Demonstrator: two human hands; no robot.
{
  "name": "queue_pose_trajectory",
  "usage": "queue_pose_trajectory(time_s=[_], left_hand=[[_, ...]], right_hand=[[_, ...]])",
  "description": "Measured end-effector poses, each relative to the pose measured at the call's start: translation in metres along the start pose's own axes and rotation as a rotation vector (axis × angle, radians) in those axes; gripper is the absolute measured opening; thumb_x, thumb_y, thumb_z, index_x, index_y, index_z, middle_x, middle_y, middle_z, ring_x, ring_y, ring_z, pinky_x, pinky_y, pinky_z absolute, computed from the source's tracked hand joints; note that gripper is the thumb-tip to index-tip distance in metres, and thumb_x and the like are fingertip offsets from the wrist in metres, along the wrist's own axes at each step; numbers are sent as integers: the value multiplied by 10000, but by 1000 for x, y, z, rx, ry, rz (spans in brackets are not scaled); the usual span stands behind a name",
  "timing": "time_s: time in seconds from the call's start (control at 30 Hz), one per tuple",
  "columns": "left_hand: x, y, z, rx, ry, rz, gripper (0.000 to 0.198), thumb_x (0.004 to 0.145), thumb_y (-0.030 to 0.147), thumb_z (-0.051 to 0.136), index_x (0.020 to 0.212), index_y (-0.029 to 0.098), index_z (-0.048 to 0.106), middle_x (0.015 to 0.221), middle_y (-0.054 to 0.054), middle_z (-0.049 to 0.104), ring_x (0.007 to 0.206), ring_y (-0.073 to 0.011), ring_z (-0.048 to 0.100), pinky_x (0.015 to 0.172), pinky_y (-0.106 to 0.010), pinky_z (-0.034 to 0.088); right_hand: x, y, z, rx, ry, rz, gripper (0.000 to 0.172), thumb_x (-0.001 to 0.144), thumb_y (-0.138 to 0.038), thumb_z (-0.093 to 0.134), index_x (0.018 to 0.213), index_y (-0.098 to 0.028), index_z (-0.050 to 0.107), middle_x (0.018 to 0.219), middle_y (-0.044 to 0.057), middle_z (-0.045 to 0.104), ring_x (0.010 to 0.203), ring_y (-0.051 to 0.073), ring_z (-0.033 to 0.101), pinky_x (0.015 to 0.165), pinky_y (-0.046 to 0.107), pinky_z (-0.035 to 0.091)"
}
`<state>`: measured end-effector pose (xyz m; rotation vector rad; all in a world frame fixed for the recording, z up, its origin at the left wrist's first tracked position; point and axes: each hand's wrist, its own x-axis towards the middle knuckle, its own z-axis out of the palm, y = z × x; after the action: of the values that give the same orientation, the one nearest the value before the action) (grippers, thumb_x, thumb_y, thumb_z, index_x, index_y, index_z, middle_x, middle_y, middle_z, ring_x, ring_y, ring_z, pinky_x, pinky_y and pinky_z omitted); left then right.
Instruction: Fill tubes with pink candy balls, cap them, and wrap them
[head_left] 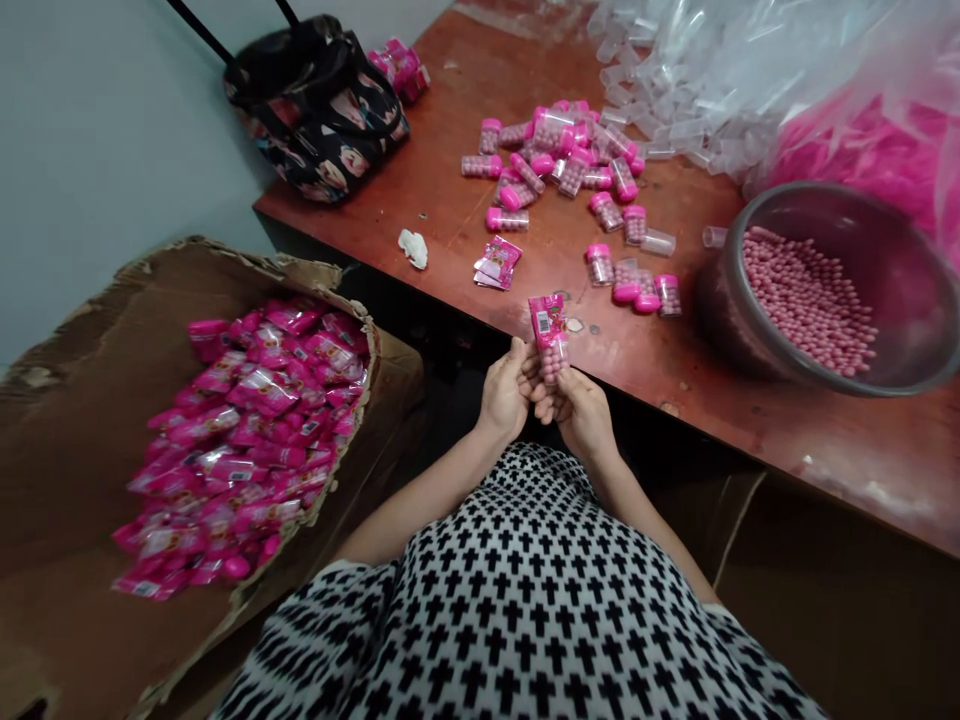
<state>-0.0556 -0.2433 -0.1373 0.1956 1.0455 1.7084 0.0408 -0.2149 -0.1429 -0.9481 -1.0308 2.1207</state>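
Observation:
In front of my body, at the table's front edge, both hands are closed around a small clear tube of pink balls [553,362]. A printed pink wrapper [547,316] with a barcode covers its upper end. My left hand [505,392] holds it from the left side, its fingertips partly behind the tube. My right hand [588,412] grips the lower right of the tube between thumb and fingers. A small stack of flat pink wrappers [498,262] lies just beyond on the table.
Several pink-capped tubes [574,170] are heaped farther back on the reddish table [442,110]. A grey bowl [892,235] of pink balls stands right, before bags of clear tubes [697,80] and pink pieces [870,150]. Left are a cardboard box [67,400] of wrapped tubes and a floral bag [322,130].

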Motion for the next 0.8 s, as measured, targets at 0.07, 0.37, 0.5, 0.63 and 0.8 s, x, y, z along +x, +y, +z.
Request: queue_pose_trajectory(time_s=[0.07, 0.37, 0.5, 0.63, 0.8], left_hand=[[1, -1, -2, 28, -12, 24, 423, 738, 552, 610, 837, 142, 652, 765, -60, 683, 634, -122, 640, 543, -212, 498], [2, 6, -15, 688, 121, 489, 183, 756, 331, 645, 846, 204, 740, 829, -33, 722, 732, -155, 646, 738, -271, 497], [0, 13, -14, 809, 86, 599, 146, 774, 297, 624, 817, 229, 746, 808, -33, 721, 715, -163, 643, 731, -276, 483], [1, 18, -15, 881, 63, 635, 130, 772, 286, 621, 773, 227, 737, 772, -36, 710, 690, -160, 629, 724, -270, 463], [7, 21, -19, 1048, -12, 684, 168, 797, 286, 568, 752, 209, 710, 719, -41, 677, 665, -156, 595, 722, -276, 435]], right_hand=[[1, -1, 1, 57, -4, 31, 277, 768, -433, 605, 785, -160, 556, 610, 1, 627, 443, 77, 547, 376, 159, 415], [-1, -3, 0, 26, 63, -1, 283, 741, -423, 631, 791, -155, 552, 588, -9, 631, 426, 74, 553, 372, 153, 418], [-1, 1, -2, -85, 100, -52, 304, 751, -454, 625, 778, -160, 554, 576, -19, 627, 409, 72, 549, 361, 154, 418], [-2, 0, -8, -219, 98, -82, 299, 775, -459, 602, 773, -162, 568, 559, -28, 625, 375, 66, 530, 330, 147, 396], [-3, -1, -10, -247, 114, -65, 298, 773, -461, 599, 748, -167, 557, 522, -37, 613, 331, 60, 492, 291, 145, 352]])
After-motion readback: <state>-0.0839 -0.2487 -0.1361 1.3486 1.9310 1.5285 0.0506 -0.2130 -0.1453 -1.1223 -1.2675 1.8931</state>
